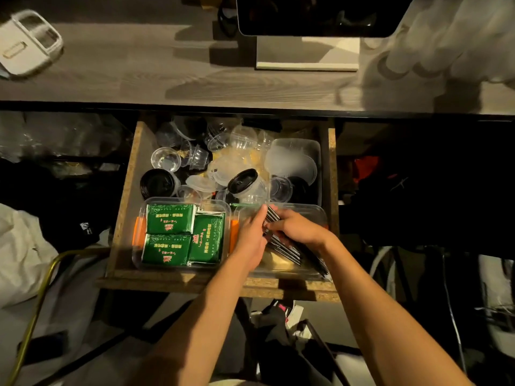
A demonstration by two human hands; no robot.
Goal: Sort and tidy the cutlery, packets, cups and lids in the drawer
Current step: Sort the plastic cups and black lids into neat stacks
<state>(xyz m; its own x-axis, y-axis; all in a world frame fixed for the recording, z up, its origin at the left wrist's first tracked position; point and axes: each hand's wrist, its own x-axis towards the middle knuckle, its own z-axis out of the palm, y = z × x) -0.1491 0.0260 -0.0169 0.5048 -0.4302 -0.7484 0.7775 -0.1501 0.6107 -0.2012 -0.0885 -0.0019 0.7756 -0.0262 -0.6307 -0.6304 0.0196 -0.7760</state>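
The wooden drawer (125,196) stands pulled out under the desk. At its front left a clear tray (184,201) holds three green packets (170,222). In the clear tray (312,211) at the front right lies a bundle of black wrapped cutlery (284,247). My right hand (298,228) grips that bundle from above. My left hand (250,236) presses its straight fingers against the bundle's left side. Behind the trays lie jumbled clear cups (165,159), a black-lidded cup (245,183) and frosted lids (292,165) in a back-right tub.
A grey desk top (139,79) runs above the drawer, with a monitor stand (306,55), a white device (28,43) at the left and bagged cup stacks (434,48) at the right. Dark clutter, cloth and a brass chair frame (41,296) surround the drawer.
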